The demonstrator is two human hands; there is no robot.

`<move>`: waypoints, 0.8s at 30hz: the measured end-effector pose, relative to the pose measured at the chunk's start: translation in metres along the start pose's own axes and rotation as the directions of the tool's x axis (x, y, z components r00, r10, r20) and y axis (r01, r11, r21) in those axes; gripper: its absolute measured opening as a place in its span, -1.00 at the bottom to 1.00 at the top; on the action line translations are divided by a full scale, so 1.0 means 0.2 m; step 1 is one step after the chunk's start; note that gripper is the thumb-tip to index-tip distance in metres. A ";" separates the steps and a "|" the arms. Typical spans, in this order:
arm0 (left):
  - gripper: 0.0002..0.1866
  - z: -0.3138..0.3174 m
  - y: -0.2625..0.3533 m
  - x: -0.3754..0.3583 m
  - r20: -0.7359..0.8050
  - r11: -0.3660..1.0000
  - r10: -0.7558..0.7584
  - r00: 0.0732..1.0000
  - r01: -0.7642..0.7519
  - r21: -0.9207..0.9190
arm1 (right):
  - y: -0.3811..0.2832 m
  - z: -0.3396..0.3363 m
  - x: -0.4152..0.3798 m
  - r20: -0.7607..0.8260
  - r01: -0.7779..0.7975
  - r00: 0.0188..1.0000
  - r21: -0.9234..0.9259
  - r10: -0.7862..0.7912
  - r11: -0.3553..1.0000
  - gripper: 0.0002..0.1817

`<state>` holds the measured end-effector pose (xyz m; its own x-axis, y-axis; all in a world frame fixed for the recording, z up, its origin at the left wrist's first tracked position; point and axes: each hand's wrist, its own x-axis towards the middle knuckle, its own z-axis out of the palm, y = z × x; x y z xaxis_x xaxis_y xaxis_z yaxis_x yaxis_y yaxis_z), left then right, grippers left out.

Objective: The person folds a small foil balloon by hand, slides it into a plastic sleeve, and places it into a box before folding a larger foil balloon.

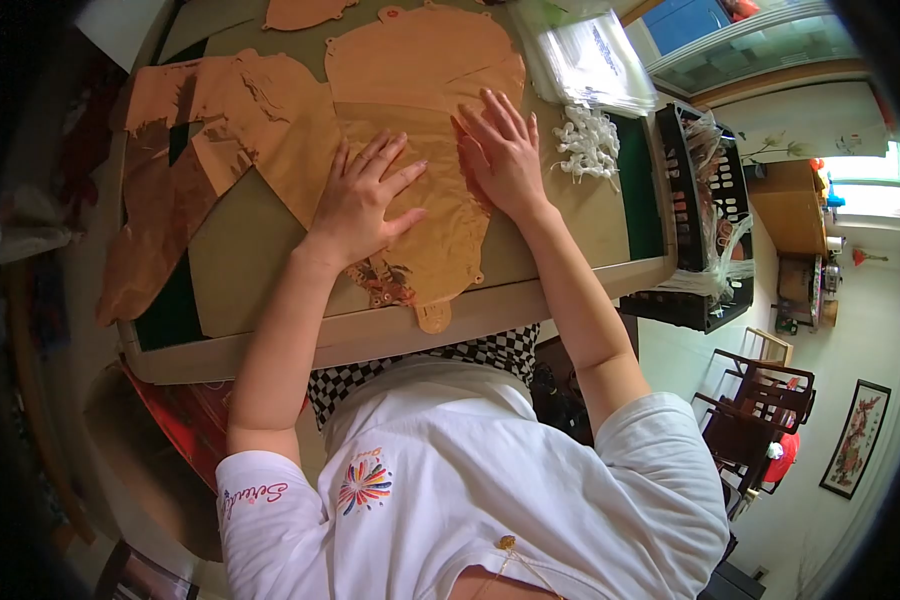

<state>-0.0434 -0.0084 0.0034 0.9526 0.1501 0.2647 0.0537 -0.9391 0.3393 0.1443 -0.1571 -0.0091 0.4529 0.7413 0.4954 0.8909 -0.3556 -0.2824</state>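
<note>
A flat, uninflated copper-coloured foil balloon (420, 130) lies on the table in front of me, its tabbed lower end by the near edge. My left hand (365, 200) rests palm down on its middle, fingers spread and thumb out to the side. On the balloon's right edge lies my right hand (505, 155), fingers stretched out and the foil slightly raised beside its thumb. Shiny creases show in the foil below my left hand. To the left, another copper foil piece (220, 110) spreads in long, wrinkled arms and reaches under or against the first.
Clear plastic bags (595, 60) are stacked at the back right, with a bunch of white strings (587, 142) just nearer. A black crate (705, 200) holding plastic-wrapped items stands beyond the table's right edge (660, 240). Another foil piece (305, 12) lies at the far side.
</note>
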 end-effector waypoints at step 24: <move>-0.40 0.00 0.00 0.03 -0.004 1.000 0.012 1.000 -0.012 0.015 | -0.02 -0.03 0.01 0.024 0.041 0.999 0.009 -0.041 0.999 -0.64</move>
<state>-0.0384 -0.0072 0.0057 0.9520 0.1401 0.2723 0.0468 -0.9453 0.3228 0.1410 -0.1574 -0.0025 0.4153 0.7685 0.4867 0.9082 -0.3200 -0.2697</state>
